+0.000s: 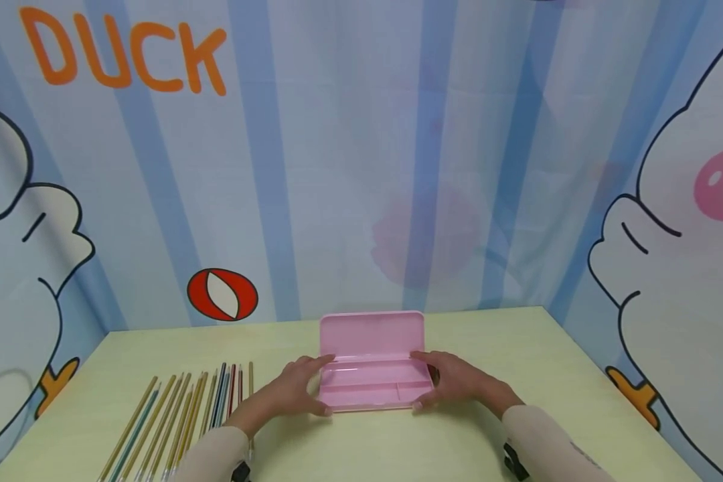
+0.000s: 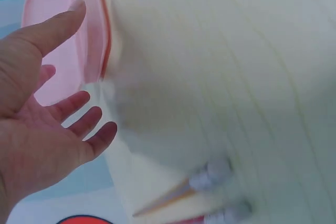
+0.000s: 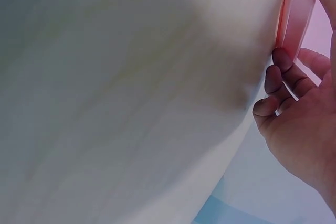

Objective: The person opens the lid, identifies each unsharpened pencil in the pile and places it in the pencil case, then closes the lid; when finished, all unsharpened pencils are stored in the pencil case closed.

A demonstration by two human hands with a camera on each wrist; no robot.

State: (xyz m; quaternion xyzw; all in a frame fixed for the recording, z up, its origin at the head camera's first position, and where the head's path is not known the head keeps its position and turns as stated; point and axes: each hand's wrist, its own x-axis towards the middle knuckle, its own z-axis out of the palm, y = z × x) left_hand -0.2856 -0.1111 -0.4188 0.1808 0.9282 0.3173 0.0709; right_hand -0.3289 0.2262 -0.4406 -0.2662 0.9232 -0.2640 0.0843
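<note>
A pink pencil case stands with its lid raised, on the far middle part of the table. Its tray is divided into compartments, and no contents show in them. At its left end is my left hand, thumb near the front corner and index finger by the hinge. Seen from the left wrist, the fingers are spread and loosely bent. My right hand grips the right end, thumb at the front corner. In the right wrist view, fingertips touch the case's end wall.
Several pencils lie side by side on the left of the pale yellow table, some partly hidden by my left forearm. A printed curtain hangs behind the table and along both sides.
</note>
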